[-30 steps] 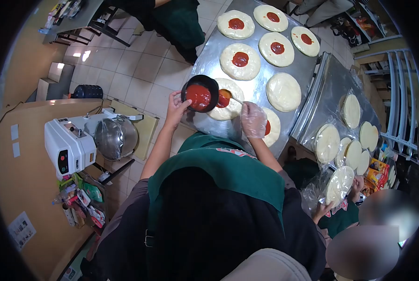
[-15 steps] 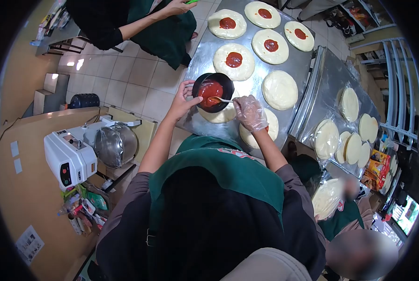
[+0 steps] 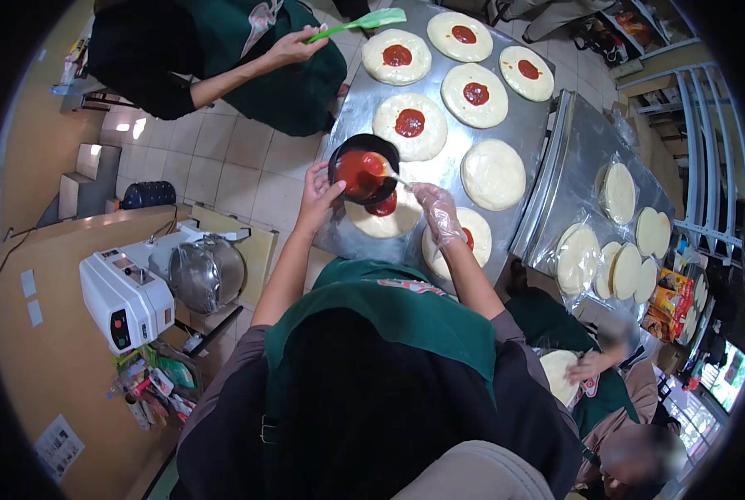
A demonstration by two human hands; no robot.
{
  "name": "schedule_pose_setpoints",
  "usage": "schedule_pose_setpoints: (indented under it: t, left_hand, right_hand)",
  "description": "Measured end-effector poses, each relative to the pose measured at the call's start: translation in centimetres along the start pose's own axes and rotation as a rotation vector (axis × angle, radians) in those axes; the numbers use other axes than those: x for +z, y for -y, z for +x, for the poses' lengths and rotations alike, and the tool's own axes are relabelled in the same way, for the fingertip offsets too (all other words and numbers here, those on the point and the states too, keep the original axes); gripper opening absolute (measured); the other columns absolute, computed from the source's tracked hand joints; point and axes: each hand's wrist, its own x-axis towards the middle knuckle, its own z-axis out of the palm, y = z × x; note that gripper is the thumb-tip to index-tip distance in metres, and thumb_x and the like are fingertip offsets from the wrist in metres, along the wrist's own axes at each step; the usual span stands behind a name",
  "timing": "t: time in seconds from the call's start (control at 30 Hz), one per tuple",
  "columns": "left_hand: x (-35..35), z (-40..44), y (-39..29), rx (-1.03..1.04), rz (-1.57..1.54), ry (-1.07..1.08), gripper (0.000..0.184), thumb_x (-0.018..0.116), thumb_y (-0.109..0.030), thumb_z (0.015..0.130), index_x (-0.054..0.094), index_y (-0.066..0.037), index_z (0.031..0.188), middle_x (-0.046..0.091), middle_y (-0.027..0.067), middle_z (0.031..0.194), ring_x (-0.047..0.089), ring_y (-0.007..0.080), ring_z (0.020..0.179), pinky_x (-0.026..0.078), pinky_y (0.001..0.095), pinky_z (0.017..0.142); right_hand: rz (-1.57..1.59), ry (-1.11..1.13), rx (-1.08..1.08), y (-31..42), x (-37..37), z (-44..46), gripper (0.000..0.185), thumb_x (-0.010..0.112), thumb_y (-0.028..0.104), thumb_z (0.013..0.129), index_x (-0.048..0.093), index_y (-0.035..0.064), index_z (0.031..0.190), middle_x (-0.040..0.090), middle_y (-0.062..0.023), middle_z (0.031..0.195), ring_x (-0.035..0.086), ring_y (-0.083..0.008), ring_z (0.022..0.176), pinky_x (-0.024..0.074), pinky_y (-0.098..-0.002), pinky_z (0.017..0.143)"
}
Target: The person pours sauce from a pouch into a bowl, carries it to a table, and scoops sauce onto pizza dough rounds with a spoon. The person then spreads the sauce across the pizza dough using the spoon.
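My bare left hand [image 3: 320,196] grips the side of a black bowl [image 3: 336,158] partly filled with red sauce [image 3: 352,177]. In my right hand [image 3: 439,210], which wears a clear plastic glove, is a spoon [image 3: 396,177] whose head sits over the sauce inside the bowl. Beneath the bowl lies a round of pizza dough [image 3: 364,223], partly hidden, with red sauce [image 3: 383,207] on it. Close to my right wrist is another dough round [image 3: 479,260] with sauce on it, partly covered by the glove and arm. A plain dough round [image 3: 493,174] lies beyond my right hand.
Several sauced dough rounds [image 3: 411,127] lie on the metal table [image 3: 451,140]. A co-worker's hand [image 3: 293,48] holds a green spatula [image 3: 364,23] at the far left. Wrapped dough rounds [image 3: 578,258] cover a second table on the right, with another person nearby. A mixer [image 3: 127,292] stands left.
The bowl has shifted slightly left, showing sauce on the dough round beneath it. The spoon head has moved up within the bowl. The co-worker's green spatula has come further into view.
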Motion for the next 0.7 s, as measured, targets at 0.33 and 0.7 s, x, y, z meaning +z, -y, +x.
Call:
schedule_pose_setpoints:
  t: [0.33, 0.7]
  left_hand:
    - [-0.2, 2.4, 0.0, -0.028, -0.010, -0.139, 0.062, 0.071, -0.021, 0.088, 0.033, -0.018, 0.137, 0.058, 0.0059, 0.117, 0.059, 0.0147, 0.105, 0.051, 0.0311, 0.081]
    - [2.9, 6.5, -3.8, 0.011, -0.036, 0.070, 0.064, 0.074, -0.010, 0.083, 0.036, -0.012, 0.134, 0.056, 0.0094, 0.116, 0.057, 0.0157, 0.106, 0.052, 0.0304, 0.085]
  right_hand:
    - [-1.478, -0.447, -0.971, -0.1, -1.3, 13.2, 0.003, 0.059, 0.014, 0.084, 0.059, 0.0114, 0.083, 0.058, -0.0039, 0.068, 0.059, -0.0212, 0.059, 0.0432, -0.0375, 0.055]
    - [-0.988, -0.009, -0.883, 6.3, -2.5, 6.5, 0.013, 0.061, 0.013, 0.085, 0.068, 0.0106, 0.095, 0.063, -0.0104, 0.082, 0.063, -0.0302, 0.076, 0.0497, -0.0431, 0.069]
